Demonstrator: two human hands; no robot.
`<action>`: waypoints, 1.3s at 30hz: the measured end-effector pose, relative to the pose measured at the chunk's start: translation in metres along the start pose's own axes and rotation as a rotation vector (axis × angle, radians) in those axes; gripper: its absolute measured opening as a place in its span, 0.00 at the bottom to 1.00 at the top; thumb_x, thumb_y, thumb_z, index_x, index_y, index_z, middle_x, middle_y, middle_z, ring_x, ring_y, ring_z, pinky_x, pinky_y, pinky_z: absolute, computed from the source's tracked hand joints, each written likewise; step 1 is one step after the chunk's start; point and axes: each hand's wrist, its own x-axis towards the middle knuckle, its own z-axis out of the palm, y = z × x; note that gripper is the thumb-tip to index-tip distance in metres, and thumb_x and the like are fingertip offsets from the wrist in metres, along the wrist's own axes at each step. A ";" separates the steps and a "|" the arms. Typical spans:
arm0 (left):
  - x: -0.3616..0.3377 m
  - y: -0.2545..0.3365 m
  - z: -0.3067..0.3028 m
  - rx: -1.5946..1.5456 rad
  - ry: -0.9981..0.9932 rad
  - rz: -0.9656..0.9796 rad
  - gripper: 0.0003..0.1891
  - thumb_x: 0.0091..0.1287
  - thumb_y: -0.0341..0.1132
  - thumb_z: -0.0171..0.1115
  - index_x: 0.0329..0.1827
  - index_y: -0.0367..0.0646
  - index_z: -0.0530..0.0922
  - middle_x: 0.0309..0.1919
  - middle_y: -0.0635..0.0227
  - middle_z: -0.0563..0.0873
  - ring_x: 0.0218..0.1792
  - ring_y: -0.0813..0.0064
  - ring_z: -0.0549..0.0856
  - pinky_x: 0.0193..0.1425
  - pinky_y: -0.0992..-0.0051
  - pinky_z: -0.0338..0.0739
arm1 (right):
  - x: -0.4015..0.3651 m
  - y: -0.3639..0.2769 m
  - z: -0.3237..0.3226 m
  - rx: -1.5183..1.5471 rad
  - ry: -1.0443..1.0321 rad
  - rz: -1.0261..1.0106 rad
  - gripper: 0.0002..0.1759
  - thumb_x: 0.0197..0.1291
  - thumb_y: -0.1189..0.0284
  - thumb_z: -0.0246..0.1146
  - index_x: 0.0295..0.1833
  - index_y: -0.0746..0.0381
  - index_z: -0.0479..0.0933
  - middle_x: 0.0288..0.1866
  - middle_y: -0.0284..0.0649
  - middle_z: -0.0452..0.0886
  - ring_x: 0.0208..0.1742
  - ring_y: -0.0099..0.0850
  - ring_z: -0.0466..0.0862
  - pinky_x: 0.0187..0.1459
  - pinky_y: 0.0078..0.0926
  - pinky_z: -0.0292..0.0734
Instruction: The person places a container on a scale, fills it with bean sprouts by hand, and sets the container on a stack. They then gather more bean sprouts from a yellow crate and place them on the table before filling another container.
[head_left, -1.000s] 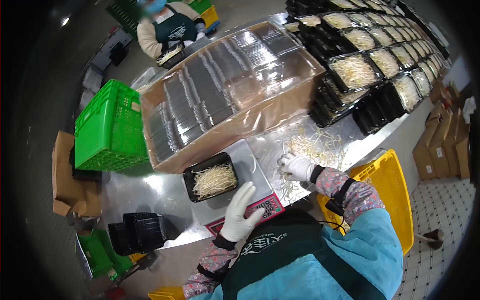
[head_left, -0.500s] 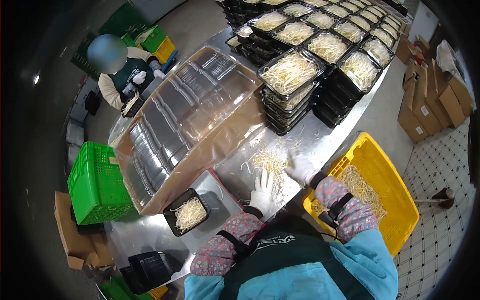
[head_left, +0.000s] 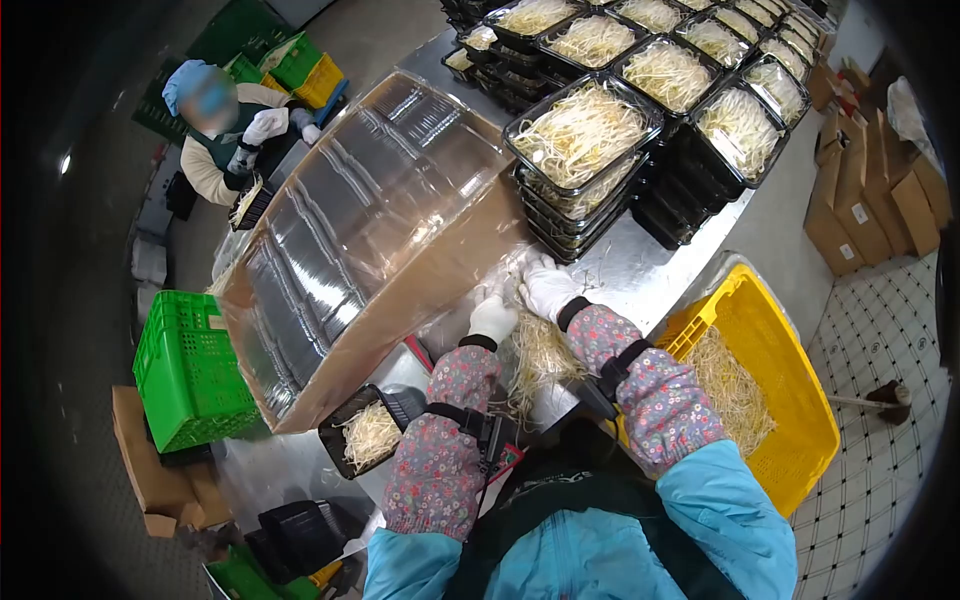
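Both my hands wear white gloves and reach forward over the steel table, close to the cardboard box's near side. My left hand (head_left: 494, 318) has its fingers stretched forward, low over the tabletop. Just right of it, my right hand (head_left: 550, 290) lies low with its fingers spread forward; the fingertips are partly blurred. A loose heap of bean sprouts (head_left: 538, 362) lies behind the hands, between my forearms at the table's near edge. Left of my left sleeve stands a black plastic tray (head_left: 337, 442) with bean sprouts in it, partly covered by the sleeve.
A plastic-lined cardboard box (head_left: 425, 275) holds stacked clear lids. Beyond my right hand rise stacks of packed sprout trays (head_left: 583, 135). A yellow crate (head_left: 790, 400) with sprouts stands right, a green crate (head_left: 190, 370) left. Across the table a co-worker (head_left: 225, 140) holds a tray.
Both hands have moved forward, toward the box and the stacked trays. The sprout heap now lies nearer my body, between the forearms. The co-worker has raised one gloved hand.
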 end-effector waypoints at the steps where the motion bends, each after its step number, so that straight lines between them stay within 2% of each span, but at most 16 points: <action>1: -0.011 -0.001 -0.002 -0.044 -0.090 0.100 0.38 0.58 0.35 0.59 0.76 0.48 0.63 0.70 0.44 0.70 0.71 0.46 0.68 0.74 0.61 0.65 | -0.008 0.001 -0.001 0.050 -0.062 -0.085 0.21 0.65 0.61 0.55 0.51 0.67 0.80 0.51 0.58 0.82 0.53 0.51 0.82 0.56 0.45 0.76; 2: -0.024 -0.004 -0.005 -0.088 -0.175 0.204 0.37 0.58 0.35 0.60 0.75 0.47 0.64 0.69 0.45 0.70 0.70 0.46 0.68 0.73 0.61 0.65 | -0.021 0.002 -0.003 0.083 -0.186 -0.113 0.19 0.66 0.60 0.55 0.41 0.66 0.81 0.39 0.57 0.84 0.45 0.52 0.84 0.50 0.48 0.78; 5: -0.094 -0.015 -0.007 -0.056 -0.124 0.544 0.41 0.56 0.35 0.64 0.76 0.46 0.62 0.69 0.48 0.70 0.70 0.46 0.68 0.71 0.58 0.68 | -0.092 0.019 -0.034 0.133 -0.173 -0.331 0.31 0.64 0.59 0.62 0.69 0.61 0.69 0.70 0.54 0.70 0.69 0.51 0.72 0.67 0.44 0.70; 10: -0.157 0.011 -0.008 0.446 -0.298 0.396 0.62 0.44 0.37 0.78 0.81 0.49 0.45 0.77 0.51 0.54 0.72 0.43 0.63 0.66 0.53 0.73 | -0.146 -0.011 -0.062 -0.342 -0.365 -0.218 0.68 0.39 0.56 0.80 0.81 0.54 0.44 0.78 0.61 0.53 0.70 0.63 0.67 0.66 0.53 0.69; 15: -0.101 0.008 0.005 0.317 -0.080 0.404 0.69 0.38 0.36 0.81 0.82 0.52 0.40 0.79 0.51 0.49 0.61 0.41 0.74 0.55 0.54 0.80 | -0.117 0.003 -0.049 -0.204 -0.134 -0.228 0.52 0.44 0.71 0.72 0.77 0.54 0.56 0.72 0.57 0.65 0.58 0.49 0.78 0.50 0.42 0.81; 16: -0.096 0.020 -0.004 0.315 -0.048 0.366 0.55 0.44 0.36 0.78 0.78 0.49 0.56 0.73 0.49 0.64 0.54 0.44 0.81 0.54 0.56 0.80 | -0.107 0.016 -0.031 -0.160 -0.125 -0.262 0.47 0.46 0.71 0.70 0.75 0.55 0.60 0.70 0.56 0.67 0.57 0.49 0.79 0.49 0.42 0.81; 19: -0.054 -0.016 0.024 0.294 -0.070 0.371 0.31 0.52 0.36 0.72 0.63 0.46 0.76 0.57 0.51 0.81 0.48 0.50 0.85 0.52 0.58 0.81 | -0.096 0.036 -0.012 -0.027 -0.095 -0.177 0.21 0.54 0.66 0.66 0.55 0.57 0.80 0.50 0.52 0.82 0.48 0.48 0.83 0.47 0.42 0.81; 20: -0.056 -0.021 0.024 0.251 0.044 0.438 0.14 0.55 0.35 0.68 0.45 0.44 0.84 0.42 0.55 0.86 0.44 0.53 0.86 0.50 0.61 0.81 | -0.094 0.048 -0.013 0.014 -0.069 -0.136 0.18 0.55 0.65 0.67 0.51 0.57 0.82 0.47 0.50 0.83 0.45 0.48 0.84 0.47 0.41 0.81; 22: -0.066 -0.015 0.006 0.171 0.149 0.463 0.13 0.56 0.34 0.67 0.45 0.45 0.84 0.42 0.57 0.86 0.43 0.53 0.86 0.49 0.61 0.82 | -0.090 0.057 -0.035 0.095 0.015 -0.028 0.10 0.56 0.64 0.68 0.41 0.56 0.86 0.35 0.49 0.85 0.37 0.48 0.86 0.43 0.42 0.81; 24: -0.070 -0.021 -0.008 0.231 0.075 0.402 0.22 0.55 0.35 0.69 0.55 0.46 0.81 0.49 0.58 0.84 0.47 0.53 0.86 0.51 0.61 0.81 | -0.084 0.062 -0.073 0.113 0.022 0.043 0.14 0.53 0.63 0.73 0.43 0.57 0.85 0.31 0.50 0.85 0.35 0.47 0.86 0.40 0.41 0.82; 25: -0.074 -0.023 -0.012 0.239 0.064 0.388 0.25 0.54 0.34 0.70 0.57 0.45 0.79 0.52 0.57 0.82 0.49 0.53 0.85 0.52 0.60 0.81 | -0.071 0.075 -0.078 0.177 -0.175 0.151 0.25 0.49 0.63 0.76 0.53 0.59 0.82 0.44 0.54 0.84 0.44 0.47 0.86 0.47 0.40 0.81; 28: -0.090 0.001 -0.031 0.359 -0.088 0.177 0.42 0.49 0.34 0.76 0.70 0.47 0.67 0.66 0.58 0.72 0.58 0.53 0.81 0.57 0.58 0.80 | -0.069 0.076 -0.096 -0.113 -0.087 0.121 0.42 0.44 0.62 0.78 0.67 0.60 0.72 0.63 0.58 0.73 0.58 0.51 0.79 0.58 0.40 0.76; 30: -0.090 -0.002 -0.021 0.342 -0.076 0.143 0.35 0.52 0.33 0.73 0.67 0.46 0.71 0.62 0.57 0.76 0.56 0.53 0.82 0.56 0.59 0.80 | -0.068 0.059 -0.101 -0.177 -0.238 0.207 0.48 0.43 0.62 0.79 0.72 0.59 0.66 0.69 0.58 0.66 0.62 0.53 0.75 0.63 0.40 0.73; 33: -0.075 -0.042 0.008 0.284 -0.050 0.217 0.24 0.56 0.32 0.68 0.59 0.45 0.78 0.54 0.57 0.81 0.51 0.52 0.84 0.54 0.59 0.80 | -0.065 0.101 -0.020 -0.045 -0.106 0.133 0.27 0.48 0.66 0.75 0.55 0.63 0.80 0.47 0.52 0.82 0.48 0.47 0.83 0.51 0.36 0.78; 36: -0.091 -0.033 0.000 0.096 0.035 0.377 0.15 0.60 0.31 0.63 0.50 0.46 0.83 0.46 0.58 0.84 0.46 0.52 0.85 0.52 0.60 0.80 | -0.071 0.093 -0.052 0.307 -0.129 0.274 0.14 0.50 0.70 0.72 0.42 0.63 0.84 0.35 0.48 0.84 0.39 0.43 0.85 0.44 0.35 0.79; 39: -0.111 0.001 -0.004 -0.033 0.053 0.494 0.15 0.61 0.32 0.62 0.52 0.49 0.82 0.46 0.60 0.84 0.45 0.53 0.85 0.49 0.59 0.80 | -0.074 0.069 -0.080 0.323 0.127 -0.037 0.09 0.51 0.72 0.71 0.39 0.62 0.84 0.34 0.47 0.85 0.38 0.41 0.85 0.43 0.34 0.79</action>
